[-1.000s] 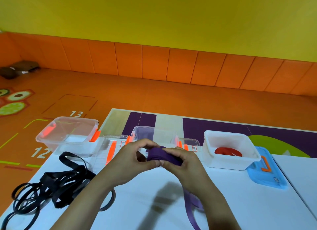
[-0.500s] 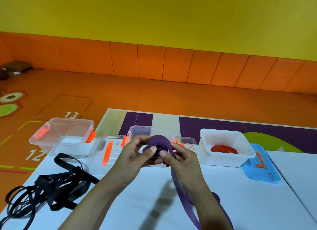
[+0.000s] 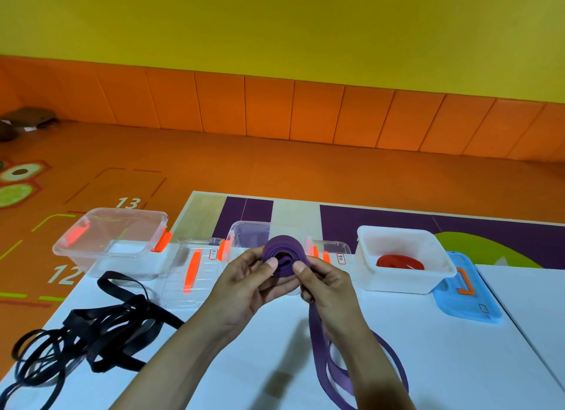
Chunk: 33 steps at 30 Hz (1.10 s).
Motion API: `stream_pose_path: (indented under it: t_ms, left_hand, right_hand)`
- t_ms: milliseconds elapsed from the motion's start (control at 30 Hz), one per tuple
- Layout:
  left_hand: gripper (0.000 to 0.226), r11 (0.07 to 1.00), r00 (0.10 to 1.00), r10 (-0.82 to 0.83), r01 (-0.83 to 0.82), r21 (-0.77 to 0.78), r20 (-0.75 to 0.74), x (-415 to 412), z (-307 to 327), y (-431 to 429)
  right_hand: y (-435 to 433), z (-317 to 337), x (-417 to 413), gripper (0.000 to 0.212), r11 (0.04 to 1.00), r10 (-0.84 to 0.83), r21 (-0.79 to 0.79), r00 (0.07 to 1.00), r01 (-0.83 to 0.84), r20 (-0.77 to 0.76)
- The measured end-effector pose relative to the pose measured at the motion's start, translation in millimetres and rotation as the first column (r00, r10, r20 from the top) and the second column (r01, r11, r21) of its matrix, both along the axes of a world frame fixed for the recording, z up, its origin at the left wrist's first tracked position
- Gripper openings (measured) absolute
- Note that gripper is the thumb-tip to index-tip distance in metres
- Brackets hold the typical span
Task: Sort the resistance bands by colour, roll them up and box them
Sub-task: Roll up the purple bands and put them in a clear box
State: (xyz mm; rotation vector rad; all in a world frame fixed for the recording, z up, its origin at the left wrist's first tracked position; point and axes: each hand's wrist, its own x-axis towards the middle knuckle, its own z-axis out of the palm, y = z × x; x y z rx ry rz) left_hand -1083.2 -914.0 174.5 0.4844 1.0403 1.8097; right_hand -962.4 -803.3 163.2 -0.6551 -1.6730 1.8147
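Two loose purple tails (image 3: pixel 330 370) trail nearest on the bench (image 3: pixel 244 363); above, left hand (image 3: pixel 244 287) and right hand (image 3: pixel 328 282) pinch the purple band roll (image 3: pixel 282 250). Slackened thumbs would likely let it spring open short of the clear middle box (image 3: pixel 247 235).

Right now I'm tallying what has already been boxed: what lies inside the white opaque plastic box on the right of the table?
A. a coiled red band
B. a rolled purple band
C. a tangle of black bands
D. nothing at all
A: a coiled red resistance band lies on the floor of the white opaque plastic box, while the tangled black bands sit loose on the table and the purple band is between both hands.
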Motion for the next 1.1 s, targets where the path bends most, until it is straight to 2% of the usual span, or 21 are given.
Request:
stream_pose_path:
  t_ms: [67,100,133,200,267,367,467,567,733,867,933,967,1033,1100]
  left_hand:
    - [0.022,0.995,0.994,-0.009,-0.002,-0.104,-0.109,-2.4,1.6,-3.4]
    - [0.021,0.984,0.968,-0.021,-0.024,-0.175,-0.249,-6.1,1.3,-5.9]
    - [0.021,0.968,0.912,-0.045,-0.061,-0.242,-0.408,-11.5,0.5,-8.6]
    - [0.027,0.940,0.741,-0.115,-0.135,-0.314,-0.662,-23.0,3.4,-13.8]
    - [0.033,0.941,0.593,-0.190,-0.116,-0.316,-0.783,-31.2,12.5,-17.1]
    - [0.022,0.939,0.477,-0.283,-0.036,-0.341,-0.832,-34.8,25.8,-18.9]
    - [0.017,0.947,0.473,-0.280,-0.009,-0.323,-0.835,-32.9,28.6,-20.7]
    - [0.019,0.966,0.594,-0.220,0.023,-0.257,-0.774,-28.6,23.1,-18.9]
    - [0.027,0.993,0.879,-0.092,0.048,-0.104,-0.467,-19.0,12.0,-7.4]
    - [0.034,0.995,0.971,-0.084,0.071,-0.064,-0.224,-11.1,5.3,0.0]
    - [0.032,0.987,0.966,-0.113,0.082,-0.138,-0.234,-12.1,4.5,-1.3]
    - [0.027,0.977,0.937,-0.131,0.067,-0.203,-0.324,-13.7,5.3,-3.6]
    - [0.020,0.949,0.776,-0.177,-0.029,-0.315,-0.605,-20.6,11.1,-10.4]
    - [0.021,0.940,0.579,-0.221,-0.088,-0.330,-0.784,-29.0,20.8,-14.2]
  right_hand:
    - [3.2,1.1,4.1,0.011,0.998,0.016,0.062,1.000,-0.017,0.025]
    - [4.8,3.0,6.7,0.012,0.995,0.029,0.094,0.999,-0.032,0.041]
    - [7.1,4.8,8.6,0.012,0.990,0.045,0.130,0.997,-0.052,0.063]
    - [11.3,9.0,10.8,0.011,0.971,0.074,0.214,0.987,-0.105,0.146]
    - [12.8,11.6,11.6,0.011,0.945,0.104,0.282,0.970,-0.166,0.221]
    - [12.8,14.9,10.4,0.015,0.924,0.099,0.334,0.960,-0.187,0.263]
    - [10.6,18.3,9.8,0.018,0.936,0.061,0.329,0.980,-0.122,0.189]
    - [10.2,16.2,10.3,0.017,0.964,0.068,0.250,0.991,-0.095,0.112]
    - [3.7,7.5,7.0,0.010,0.996,0.032,0.086,0.999,-0.034,0.028]
    - [6.9,4.1,4.8,0.012,0.998,0.029,0.050,0.999,-0.031,0.031]
    - [10.9,3.8,5.6,0.009,0.994,0.026,0.101,0.997,-0.034,0.073]
    - [12.3,4.2,7.1,0.011,0.990,0.031,0.136,0.995,-0.043,0.091]
    - [12.4,7.9,10.3,0.014,0.978,0.052,0.193,0.991,-0.075,0.123]
    - [15.6,11.2,9.6,0.016,0.957,0.080,0.260,0.979,-0.128,0.188]
